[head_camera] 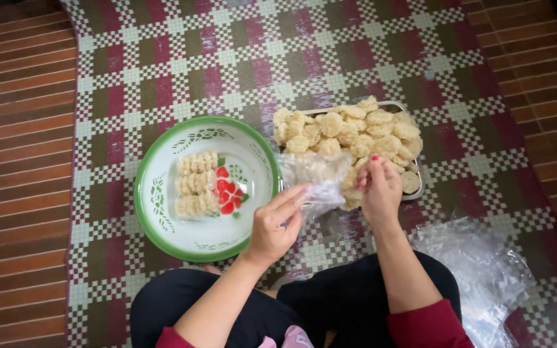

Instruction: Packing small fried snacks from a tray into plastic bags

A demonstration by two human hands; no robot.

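My left hand (277,222) pinches the edge of a clear plastic bag (314,175) and holds it up above the mat. My right hand (378,187) is at the bag's mouth, fingers closed on the bag's other edge or on a cookie; I cannot tell which. Right behind it lies a metal tray (415,193) heaped with pale round cookies (349,132). To the left stands a white bowl with a green rim (162,232); it holds three packed rows of cookies (196,183).
A plaid woven mat (227,58) in red, green and white covers the brown brick floor (14,129). A pile of clear plastic bags (485,270) lies at my right knee. My crossed legs in black trousers fill the lower middle.
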